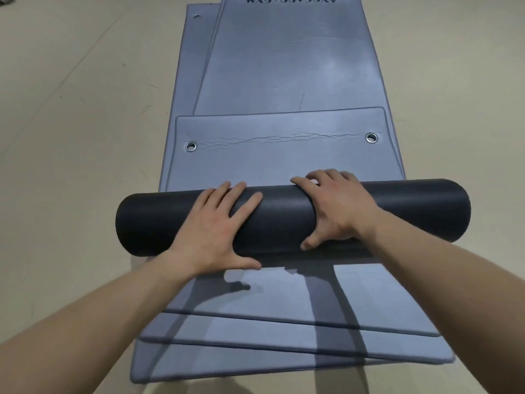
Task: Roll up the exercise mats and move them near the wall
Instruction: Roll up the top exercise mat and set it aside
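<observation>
A dark roll of exercise mat (284, 214) lies crosswise on a stack of flat grey mats (284, 75). Its short unrolled end (281, 155), with two metal eyelets, stretches flat beyond the roll. My left hand (216, 226) rests palm down on top of the roll's left half, fingers spread. My right hand (335, 209) wraps over the roll right of its middle, fingers curled over the far side and thumb on the near side. Under the roll, the near edges of several flat mats (284, 336) fan out towards me.
Beige floor (71, 137) surrounds the stack on the left and right. The topmost flat mat at the far end carries upside-down lettering (291, 0). No wall is in view.
</observation>
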`<state>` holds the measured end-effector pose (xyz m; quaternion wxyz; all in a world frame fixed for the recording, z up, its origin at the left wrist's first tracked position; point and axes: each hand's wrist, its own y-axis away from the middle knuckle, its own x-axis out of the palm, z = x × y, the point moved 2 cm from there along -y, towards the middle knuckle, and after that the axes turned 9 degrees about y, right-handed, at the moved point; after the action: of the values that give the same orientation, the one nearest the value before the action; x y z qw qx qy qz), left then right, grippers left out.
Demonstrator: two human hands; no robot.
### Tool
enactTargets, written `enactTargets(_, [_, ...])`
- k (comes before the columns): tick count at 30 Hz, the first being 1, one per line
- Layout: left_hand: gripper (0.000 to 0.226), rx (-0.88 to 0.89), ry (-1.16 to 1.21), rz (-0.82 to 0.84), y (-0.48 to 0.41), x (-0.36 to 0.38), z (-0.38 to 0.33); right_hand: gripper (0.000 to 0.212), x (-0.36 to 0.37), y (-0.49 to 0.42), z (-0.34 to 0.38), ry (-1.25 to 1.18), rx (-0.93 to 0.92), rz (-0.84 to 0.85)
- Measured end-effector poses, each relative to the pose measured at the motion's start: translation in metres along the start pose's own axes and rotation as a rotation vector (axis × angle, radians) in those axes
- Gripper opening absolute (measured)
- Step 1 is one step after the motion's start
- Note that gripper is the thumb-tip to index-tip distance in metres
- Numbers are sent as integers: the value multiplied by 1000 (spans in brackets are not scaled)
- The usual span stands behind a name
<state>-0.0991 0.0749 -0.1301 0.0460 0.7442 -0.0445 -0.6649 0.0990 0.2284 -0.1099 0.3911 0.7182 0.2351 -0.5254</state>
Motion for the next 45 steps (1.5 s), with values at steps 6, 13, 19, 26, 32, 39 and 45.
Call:
enactTargets(6, [107, -66, 11, -30, -60, -4, 24, 152, 40, 12, 11, 67, 160, -177])
enactTargets(13, [146, -153, -133, -22, -72, 24, 31, 150, 15, -65, -34, -88, 66, -72])
enactTargets(19, [139, -127, -92, -77, -89, 23, 40, 151, 22, -63, -39, 12, 37, -55])
enactTargets(26, [130, -108, -91, 99, -58, 0, 17, 134, -1, -29, -9, 65, -6, 53])
enactTargets(32, [127, -24, 0, 314, -9, -11, -3, 139, 26, 57, 32, -57, 41, 117])
enactTargets(39, [137, -43, 90, 333, -38, -12, 9, 139, 31, 35, 22, -23, 75, 37])
enactTargets(45, [134, -25, 39, 166, -39, -9, -1, 139, 12, 9, 2, -81, 51, 91])
